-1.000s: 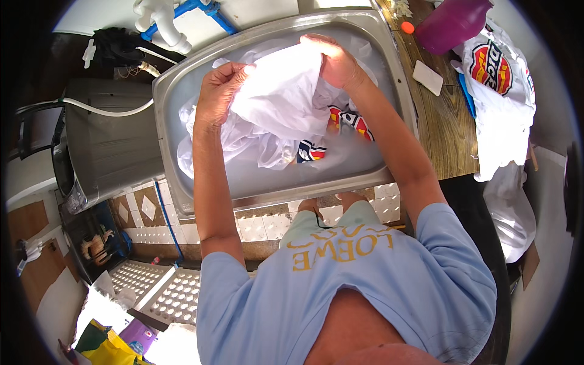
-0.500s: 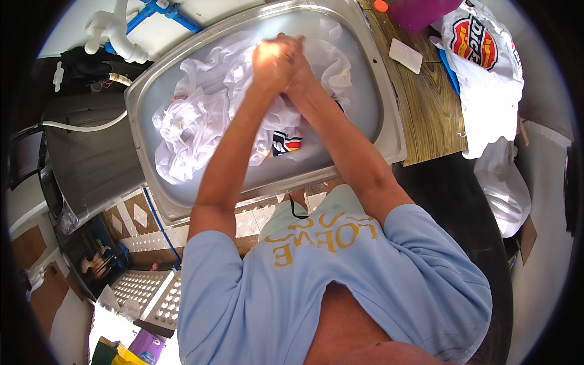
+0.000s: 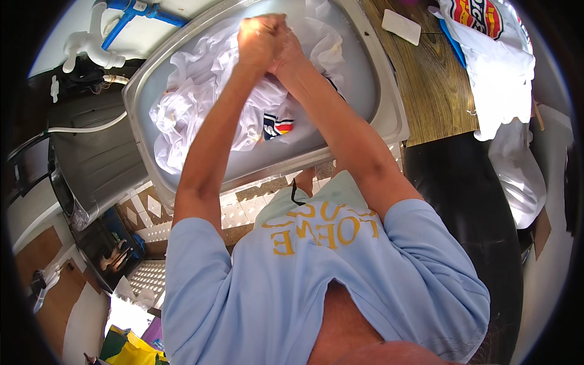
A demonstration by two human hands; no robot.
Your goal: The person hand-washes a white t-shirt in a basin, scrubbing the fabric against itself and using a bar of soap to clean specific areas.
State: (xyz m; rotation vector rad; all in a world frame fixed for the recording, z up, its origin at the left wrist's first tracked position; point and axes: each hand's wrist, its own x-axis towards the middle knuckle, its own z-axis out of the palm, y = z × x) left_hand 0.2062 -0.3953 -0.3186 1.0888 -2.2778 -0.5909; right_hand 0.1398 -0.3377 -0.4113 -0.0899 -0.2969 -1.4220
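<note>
My left hand (image 3: 258, 41) and right hand (image 3: 288, 53) are pressed together, fingers closed, over the far half of a metal basin (image 3: 388, 85). White wet garments (image 3: 204, 91) lie bunched in cloudy water beneath and around them. The cloth gripped between my hands is mostly hidden by the fingers. One garment carries a dark, red and yellow printed patch (image 3: 277, 126), which shows between my forearms near the basin's near side.
Right of the basin, a wooden counter (image 3: 435, 100) bears a white soap-like bar (image 3: 401, 27) and a white printed cloth (image 3: 500, 79) hanging over its edge. White and blue pipes (image 3: 125, 27) stand at the far left, above a grey machine lid (image 3: 88, 155) and pale hose (image 3: 85, 129).
The view has shifted, so basin and counter sit higher in the picture. My hands stay pressed together over the garments, with the left hand turned slightly.
</note>
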